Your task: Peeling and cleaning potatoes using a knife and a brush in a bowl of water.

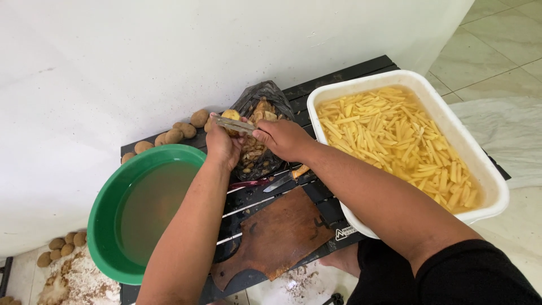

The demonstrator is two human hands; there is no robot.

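Observation:
My left hand grips a partly peeled potato over a black plastic bag that holds peelings. My right hand holds a metal peeler laid across the potato. Both hands hover above the black slatted table, near the wall.
A green basin of cloudy water stands at left. A white tub of cut potato sticks in water stands at right. A knife and a brown cutting board lie on the table. Unpeeled potatoes line the wall; more potatoes lie on the floor.

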